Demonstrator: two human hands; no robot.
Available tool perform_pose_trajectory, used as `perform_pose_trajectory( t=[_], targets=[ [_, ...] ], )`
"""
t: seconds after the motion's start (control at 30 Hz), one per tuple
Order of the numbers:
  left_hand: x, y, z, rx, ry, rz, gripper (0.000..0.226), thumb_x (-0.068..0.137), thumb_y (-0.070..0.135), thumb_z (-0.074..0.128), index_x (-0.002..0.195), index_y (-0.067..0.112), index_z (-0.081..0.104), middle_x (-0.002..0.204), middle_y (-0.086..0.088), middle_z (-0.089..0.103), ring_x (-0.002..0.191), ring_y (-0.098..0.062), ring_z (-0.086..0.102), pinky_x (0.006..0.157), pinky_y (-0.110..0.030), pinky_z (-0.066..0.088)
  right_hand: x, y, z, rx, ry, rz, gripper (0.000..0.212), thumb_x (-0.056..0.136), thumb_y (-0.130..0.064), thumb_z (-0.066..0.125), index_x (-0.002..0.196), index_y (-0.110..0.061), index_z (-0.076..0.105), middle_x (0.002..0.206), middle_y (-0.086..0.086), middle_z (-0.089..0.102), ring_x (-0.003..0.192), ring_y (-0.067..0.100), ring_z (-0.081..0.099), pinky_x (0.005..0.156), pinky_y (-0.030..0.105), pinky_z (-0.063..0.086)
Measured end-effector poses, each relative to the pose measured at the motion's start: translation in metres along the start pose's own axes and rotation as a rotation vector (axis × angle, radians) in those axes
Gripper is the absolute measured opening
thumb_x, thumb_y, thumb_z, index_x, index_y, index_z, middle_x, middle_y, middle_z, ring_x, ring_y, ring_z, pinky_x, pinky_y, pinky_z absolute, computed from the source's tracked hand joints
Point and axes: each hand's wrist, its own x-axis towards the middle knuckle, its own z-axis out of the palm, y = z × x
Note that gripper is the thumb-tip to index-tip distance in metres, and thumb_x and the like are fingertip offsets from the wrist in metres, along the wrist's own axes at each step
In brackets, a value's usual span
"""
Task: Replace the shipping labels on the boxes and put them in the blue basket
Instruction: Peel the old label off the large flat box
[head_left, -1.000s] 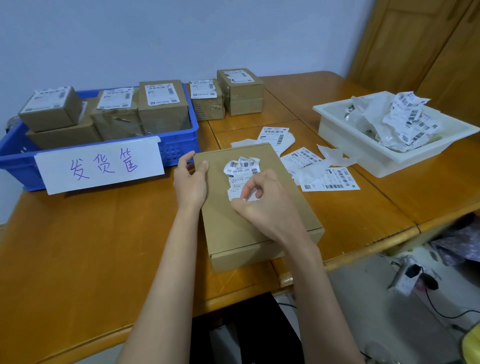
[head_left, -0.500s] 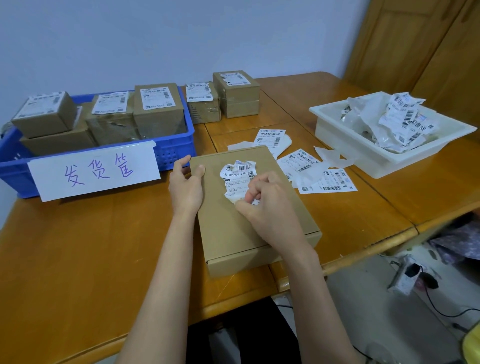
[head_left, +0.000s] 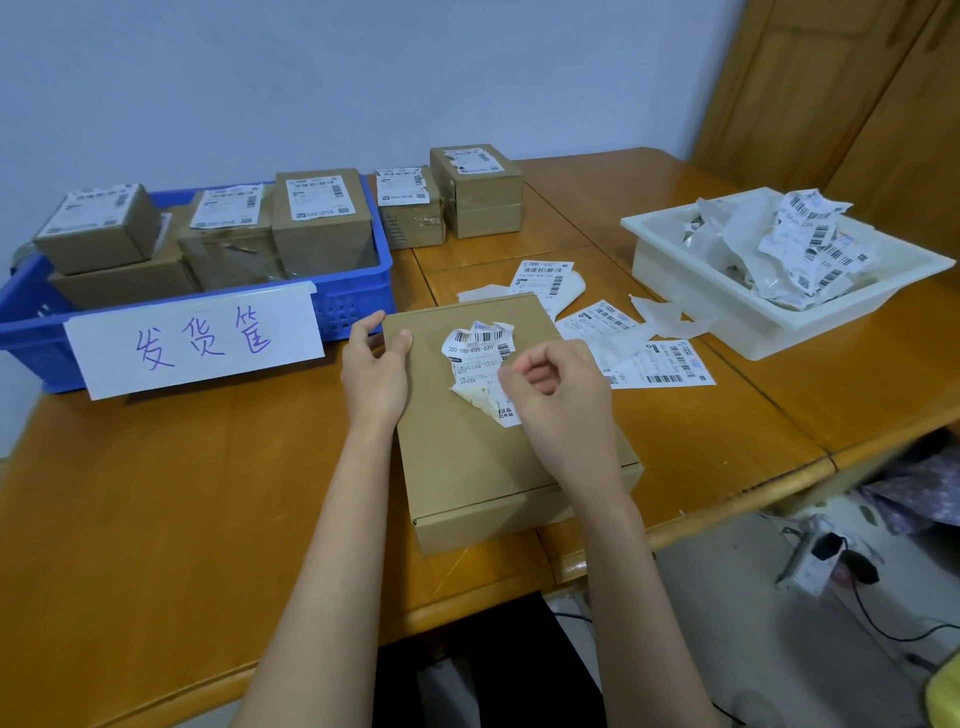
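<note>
The torn, crumpled white shipping label (head_left: 480, 364) clings to the flat brown cardboard box (head_left: 498, 415) mid-table; thin paper, likely to rip, best taken at its lifted lower edge. The right hand (head_left: 558, 400) pinches there; the left hand (head_left: 376, 371) grips the box's corner, near the blue plastic basket (head_left: 358, 306).

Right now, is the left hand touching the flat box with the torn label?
Touching. The head view shows the left hand gripping the flat box at its far left corner, thumb on top of the lid and fingers curled over the edge.
</note>
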Motion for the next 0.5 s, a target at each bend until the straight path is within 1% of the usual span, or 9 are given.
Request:
perform_pose_trajectory(
  t=[0.07, 0.13, 0.2, 0.23, 0.27, 0.4, 0.5],
  targets=[
    [0.0003, -0.0002, 0.0003, 0.003, 0.001, 0.002, 0.041, 0.098, 0.026, 0.056, 0.138, 0.025, 0.046, 0.138, -0.005, 0.048, 0.114, -0.015, 0.048, 0.089, -0.029, 0.041, -0.0050, 0.0014, 0.0037, -0.168, 0.009, -0.067, 0.016, 0.079, -0.021, 0.074, 0.078, -0.013, 0.061, 0.096, -0.003, 0.050, 0.086, 0.008, 0.051, 0.076, 0.011, 0.040],
    [0.0001, -0.0001, 0.0005, 0.007, 0.004, 0.004, 0.041, 0.098, 0.026, 0.056, 0.138, 0.025, 0.046, 0.138, -0.005, 0.049, 0.112, -0.014, 0.048, 0.088, -0.028, 0.041, -0.0081, 0.0030, 0.0052, -0.343, -0.012, -0.112, 0.020, 0.073, -0.028, 0.074, 0.075, -0.014, 0.059, 0.094, -0.006, 0.045, 0.093, 0.012, 0.044, 0.082, 0.021, 0.037],
    [0.0004, -0.0001, 0.0005, 0.007, 0.003, 0.001, 0.041, 0.098, 0.026, 0.056, 0.138, 0.025, 0.046, 0.137, -0.005, 0.049, 0.114, -0.015, 0.049, 0.088, -0.029, 0.042, -0.0097, 0.0027, 0.0043, -0.515, -0.068, -0.159, 0.017, 0.071, -0.029, 0.072, 0.073, -0.017, 0.059, 0.094, -0.009, 0.043, 0.095, 0.012, 0.038, 0.083, 0.024, 0.030],
    [0.0008, -0.0004, 0.0003, 0.010, 0.003, 0.001, 0.041, 0.098, 0.027, 0.056, 0.138, 0.025, 0.046, 0.138, -0.005, 0.049, 0.115, -0.016, 0.049, 0.090, -0.029, 0.042, -0.0095, 0.0028, 0.0034, -0.545, -0.094, -0.175, 0.014, 0.071, -0.027, 0.071, 0.072, -0.019, 0.059, 0.094, -0.010, 0.043, 0.096, 0.012, 0.038, 0.083, 0.024, 0.028],
    [0.0009, -0.0003, 0.0000, 0.018, 0.002, 0.003, 0.041, 0.098, 0.027, 0.056, 0.138, 0.025, 0.046, 0.138, -0.005, 0.049, 0.116, -0.017, 0.049, 0.090, -0.030, 0.043, -0.0090, 0.0026, 0.0021, -0.535, -0.111, -0.178, 0.013, 0.072, -0.024, 0.070, 0.070, -0.021, 0.059, 0.095, -0.011, 0.044, 0.098, 0.012, 0.039, 0.085, 0.024, 0.028],
    [0.0007, 0.0009, -0.0005, 0.047, 0.002, 0.011, 0.042, 0.098, 0.027, 0.055, 0.139, 0.024, 0.045, 0.138, -0.005, 0.048, 0.113, -0.015, 0.048, 0.089, -0.029, 0.041, -0.0058, 0.0018, -0.0026, -0.409, -0.159, -0.134, 0.018, 0.075, -0.021, 0.072, 0.064, -0.025, 0.059, 0.097, -0.011, 0.052, 0.104, 0.011, 0.043, 0.095, 0.032, 0.041],
    [0.0014, 0.0007, -0.0008, 0.064, -0.002, 0.016, 0.042, 0.098, 0.028, 0.055, 0.139, 0.025, 0.045, 0.139, -0.006, 0.047, 0.121, -0.019, 0.049, 0.092, -0.030, 0.043, -0.0050, 0.0031, -0.0042, -0.381, -0.162, -0.122, 0.015, 0.077, -0.020, 0.072, 0.066, -0.022, 0.062, 0.098, -0.010, 0.055, 0.104, 0.012, 0.045, 0.094, 0.032, 0.042]
  ],
)
